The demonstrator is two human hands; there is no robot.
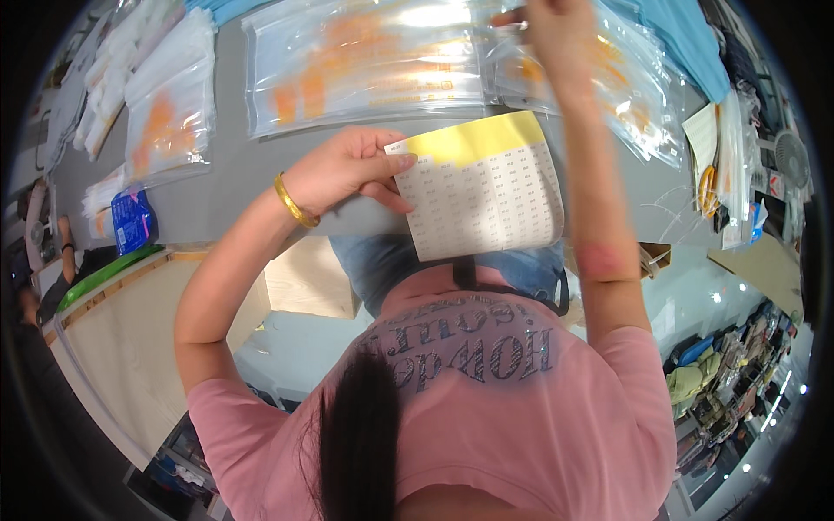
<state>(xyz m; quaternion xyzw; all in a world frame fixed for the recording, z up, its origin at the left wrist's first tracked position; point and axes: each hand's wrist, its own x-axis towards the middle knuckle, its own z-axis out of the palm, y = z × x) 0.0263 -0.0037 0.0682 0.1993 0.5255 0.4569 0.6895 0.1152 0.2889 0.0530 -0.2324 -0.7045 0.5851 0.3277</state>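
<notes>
My left hand (352, 169), with a gold bangle on its wrist, pinches the left edge of a sticker sheet (486, 204). Rows of small white labels cover most of this sheet, and a bare yellow strip runs along its far edge. My right hand (560, 39) reaches to the far side of the table, over clear plastic bags (638, 108) with orange print. It is blurred and partly cut off by the picture's upper edge, so its grip is unclear. Beside it, in the middle, lies a flat row of similar clear bags (373, 74).
More bagged items (169, 113) lie on the grey table (234, 195) at the left, near a blue packet (132, 221). Light blue cloth (686, 39) sits at the far right. Orange-handled scissors (708, 191) hang by the right edge, near a small fan (789, 154). A wooden panel (130, 347) stands at lower left.
</notes>
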